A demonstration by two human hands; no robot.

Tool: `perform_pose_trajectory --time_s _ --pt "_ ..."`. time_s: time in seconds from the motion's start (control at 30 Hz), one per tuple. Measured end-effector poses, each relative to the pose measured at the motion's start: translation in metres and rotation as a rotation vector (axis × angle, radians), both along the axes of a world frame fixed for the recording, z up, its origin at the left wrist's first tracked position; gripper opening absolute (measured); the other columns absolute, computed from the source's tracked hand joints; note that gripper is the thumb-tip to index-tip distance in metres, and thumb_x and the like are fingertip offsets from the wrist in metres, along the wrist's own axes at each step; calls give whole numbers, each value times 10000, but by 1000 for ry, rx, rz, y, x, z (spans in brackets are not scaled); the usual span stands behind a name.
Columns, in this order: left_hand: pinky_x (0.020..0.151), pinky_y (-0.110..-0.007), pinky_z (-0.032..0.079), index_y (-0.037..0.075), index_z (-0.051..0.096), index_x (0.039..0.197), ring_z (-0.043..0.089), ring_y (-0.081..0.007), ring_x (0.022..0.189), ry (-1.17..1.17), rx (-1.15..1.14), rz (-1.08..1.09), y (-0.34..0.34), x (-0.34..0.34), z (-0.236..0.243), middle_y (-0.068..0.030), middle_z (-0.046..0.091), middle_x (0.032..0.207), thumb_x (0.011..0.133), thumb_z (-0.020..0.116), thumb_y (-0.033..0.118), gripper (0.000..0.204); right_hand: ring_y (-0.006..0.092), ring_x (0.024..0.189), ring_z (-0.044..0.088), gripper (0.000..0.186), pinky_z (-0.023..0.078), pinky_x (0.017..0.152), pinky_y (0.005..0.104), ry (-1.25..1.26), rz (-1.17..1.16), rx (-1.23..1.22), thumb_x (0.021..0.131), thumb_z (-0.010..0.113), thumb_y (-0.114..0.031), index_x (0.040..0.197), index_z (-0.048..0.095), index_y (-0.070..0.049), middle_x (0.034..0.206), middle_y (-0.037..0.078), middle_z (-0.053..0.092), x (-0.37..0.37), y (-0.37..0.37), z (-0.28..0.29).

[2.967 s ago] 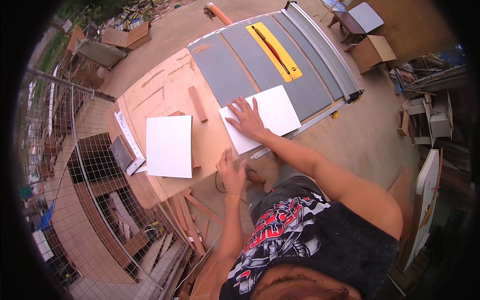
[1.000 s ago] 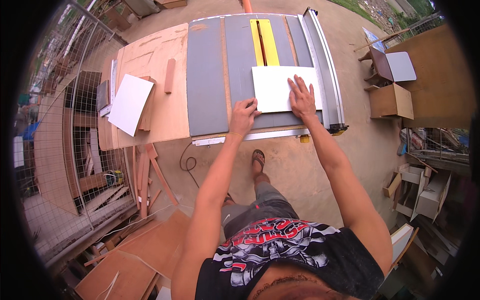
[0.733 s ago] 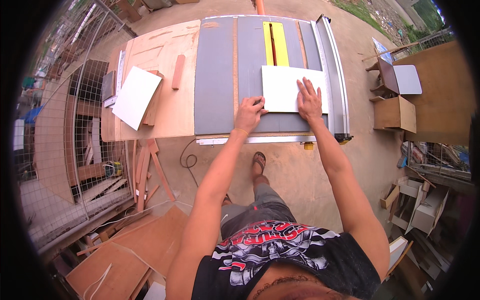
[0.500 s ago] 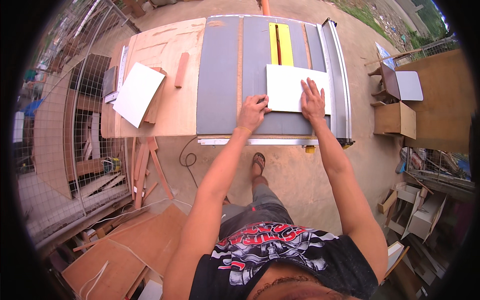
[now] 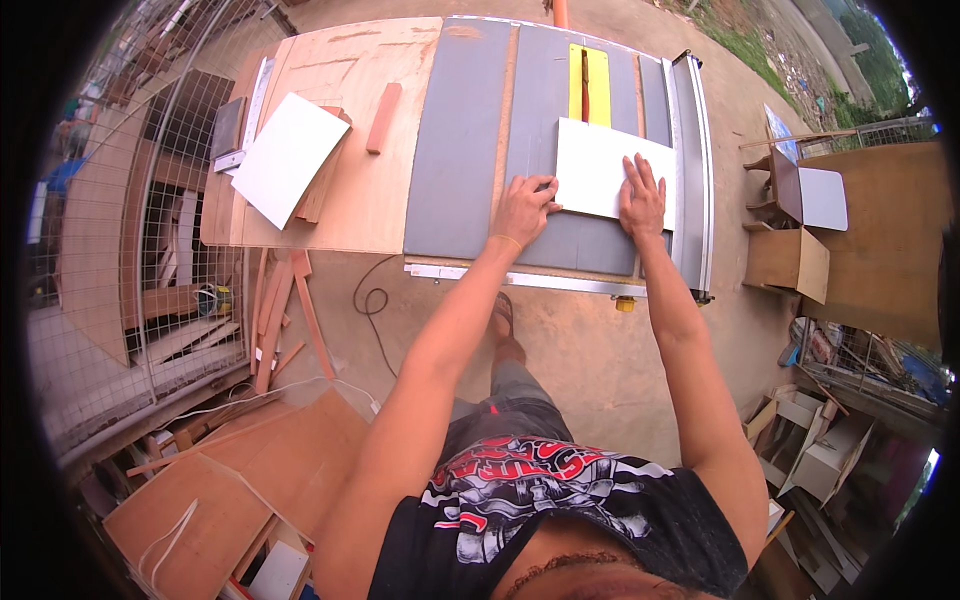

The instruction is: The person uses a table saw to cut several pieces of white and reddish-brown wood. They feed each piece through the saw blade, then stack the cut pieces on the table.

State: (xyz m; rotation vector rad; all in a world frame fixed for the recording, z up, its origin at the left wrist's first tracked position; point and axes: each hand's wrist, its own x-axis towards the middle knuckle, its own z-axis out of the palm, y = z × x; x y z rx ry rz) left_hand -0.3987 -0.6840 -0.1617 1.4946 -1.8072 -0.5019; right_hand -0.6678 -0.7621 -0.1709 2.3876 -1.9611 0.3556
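Observation:
A white rectangular board lies flat on the grey top of a table saw, against the near end of the yellow throat plate. Its right edge is beside the metal fence. My right hand rests on the board's right part, open, with fingers stretched out and pressed flat. At the near left corner, my left hand is closed, thumb and fingers pinching the board's edge. A dark slot runs along the throat plate; whether a blade stands up in it cannot be made out.
Left of the saw, a plywood side table carries another white board, a reddish wood strip and a metal square. A black cord lies on the floor. Offcuts lean at left; a wooden box stands at right.
The whole view has shifted and tilted slightly. Both hands keep their hold and contact on the white board, which shows no clear movement on the saw.

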Motion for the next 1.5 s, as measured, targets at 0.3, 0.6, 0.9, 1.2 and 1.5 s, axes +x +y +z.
perform_pose_trajectory --time_s 0.3,0.6,0.9,1.2,1.5 --pt "986 -400 519 110 782 1185 611 -275 1059 -3 -26 5 -17 3 -6 5 699 1287 871 805 172 321 191 1577 325 546 180 1326 513 -16 -10 8 1039 460 -277 1584 487 -291 1692 8 390 2 -13 -1" --pt "983 -400 521 122 781 1179 612 -271 1056 -22 -19 22 -29 3 -5 6 685 1294 866 807 170 318 190 1581 316 548 176 1328 515 4 -14 14 1047 443 -286 1594 469 -292 1694 7 385 2 -31 -3" --pt "953 -398 493 160 771 1195 609 -241 1104 -93 -6 39 -45 5 -6 31 670 1317 896 784 245 311 165 1586 296 553 168 1336 495 9 -23 37 1049 443 -293 1602 450 -310 1700 -11 371 6 -46 0" --pt "956 -395 483 165 770 1222 605 -234 1110 -120 34 43 -60 6 -2 39 662 1338 918 771 242 313 175 1581 310 541 177 1330 512 -29 -1 8 1056 448 -295 1597 463 -304 1695 -10 383 7 -64 -3" --pt "981 -401 485 148 766 1237 604 -231 1116 -96 26 56 -78 6 -5 33 662 1344 918 772 224 327 174 1575 323 540 189 1327 514 -2 -10 -4 1053 450 -298 1592 471 -302 1688 -10 394 9 -83 -4"
